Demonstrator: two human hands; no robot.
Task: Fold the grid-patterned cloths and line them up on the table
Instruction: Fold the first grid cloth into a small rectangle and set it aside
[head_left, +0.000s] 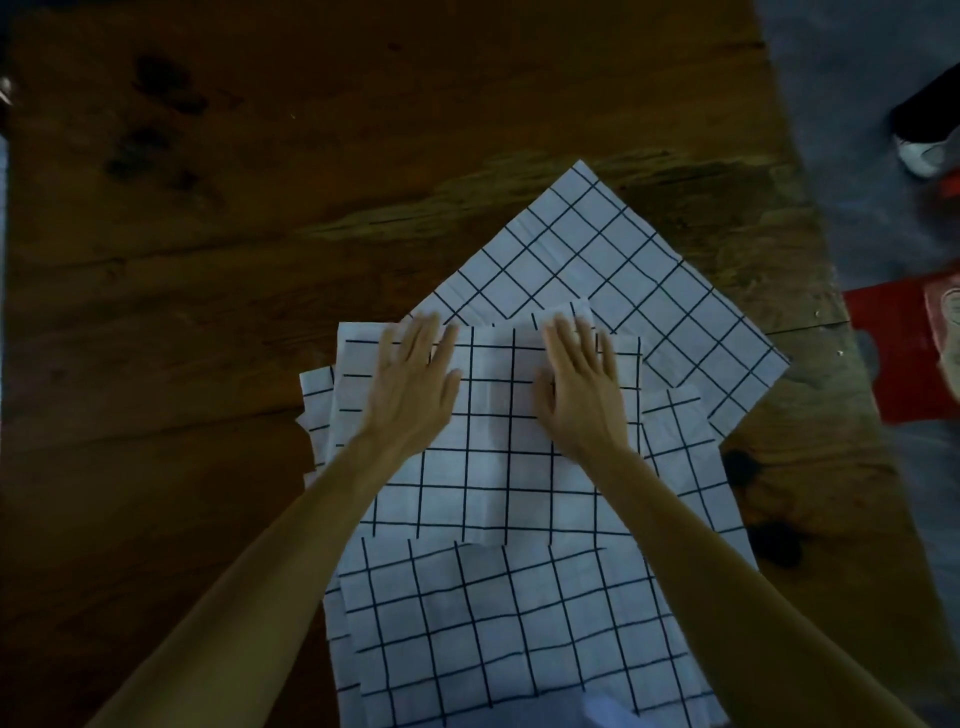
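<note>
Several white cloths with a black grid pattern lie overlapped on the dark wooden table (182, 291). The top cloth (498, 467) is folded into a rectangle in the middle. My left hand (415, 384) lies flat on its far left part with straight fingers. My right hand (582, 384) lies flat on its far right part, fingers straight too. Behind them a larger cloth (623, 280) lies turned like a diamond. Another cloth (509, 634) lies nearest me, under the folded one.
The table's right edge runs down the right side, with grey floor (857, 208) beyond it. A red package (904, 353) lies past that edge. A person's shoe (922, 150) shows at the upper right. Bare wood spreads to the left and far side.
</note>
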